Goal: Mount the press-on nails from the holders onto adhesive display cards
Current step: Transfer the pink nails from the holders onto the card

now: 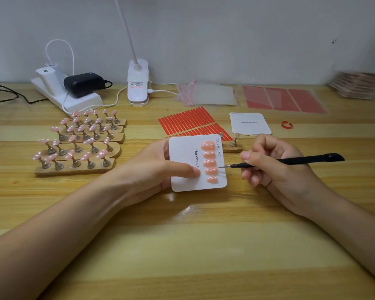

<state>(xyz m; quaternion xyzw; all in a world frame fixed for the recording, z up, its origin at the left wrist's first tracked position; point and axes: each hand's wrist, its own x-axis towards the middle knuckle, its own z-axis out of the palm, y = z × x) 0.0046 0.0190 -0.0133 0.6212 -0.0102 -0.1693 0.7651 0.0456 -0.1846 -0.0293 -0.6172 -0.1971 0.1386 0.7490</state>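
Observation:
My left hand (158, 169) holds a white display card (185, 161) over the table, thumb pressed on its face. Several pink press-on nails (209, 162) sit in a column along the card's right side. My right hand (275, 167) grips black tweezers (290, 162), whose tip touches the card edge beside the fourth nail. To the left, wooden holders (78, 148) carry several pink nails on metal stands. Behind the card stands one more wooden holder (233, 149); its one visible metal stand (234, 141) is bare.
Red adhesive strips (188, 122) lie behind the card, a stack of blank cards (249, 124) to their right. Further back are clear bags (206, 94), red sheets (284, 100), a lamp base (138, 83), a power strip with chargers (67, 89) and a small red ring (287, 124).

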